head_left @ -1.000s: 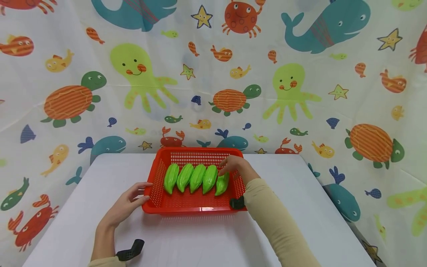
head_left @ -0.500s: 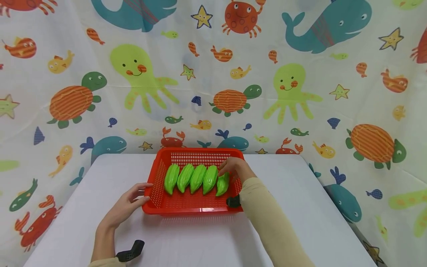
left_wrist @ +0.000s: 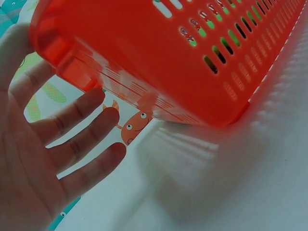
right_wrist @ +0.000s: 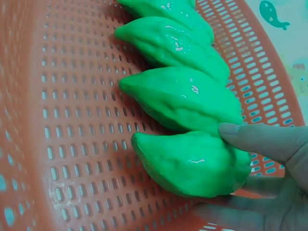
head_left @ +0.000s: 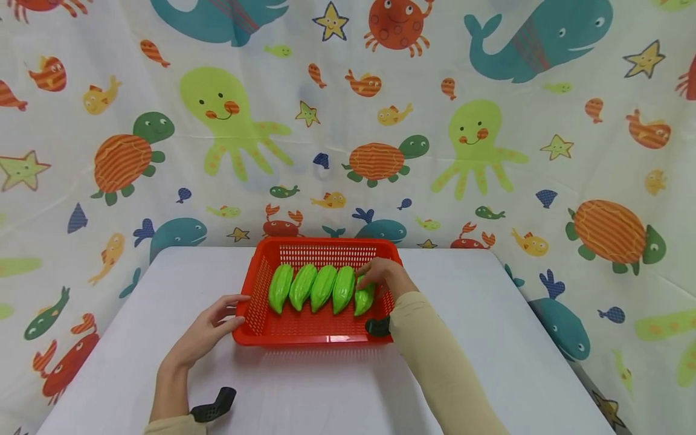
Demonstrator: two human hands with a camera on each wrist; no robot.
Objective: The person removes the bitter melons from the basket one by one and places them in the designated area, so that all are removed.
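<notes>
A red plastic basket (head_left: pixel 304 329) holds several glossy green ridged fruits, shaped like bitter melons, lying side by side in a row. My right hand (head_left: pixel 383 275) reaches in over the right wall and holds the rightmost green ridged fruit (right_wrist: pixel 192 163). In the right wrist view the thumb lies on top of its thick end, while the fingers pass along the far side, partly hidden. My left hand (head_left: pixel 209 329) is at the basket's left side, fingertips at the rim. Its lower fingers (left_wrist: pixel 82 144) are spread and nearly straight beside the wall in the left wrist view.
The basket stands on a white table (head_left: pixel 326 393) near its back edge. Behind hangs a curtain (head_left: pixel 337 96) printed with sea animals. A black strap piece (head_left: pixel 214 406) sits on the left wrist, and another black piece (head_left: pixel 377 327) on the right overlaps the basket's front right corner.
My right hand and forearm have shifted slightly left, staying at the rightmost fruit. The left hand stays at the rim. The head view has tilted a little.
</notes>
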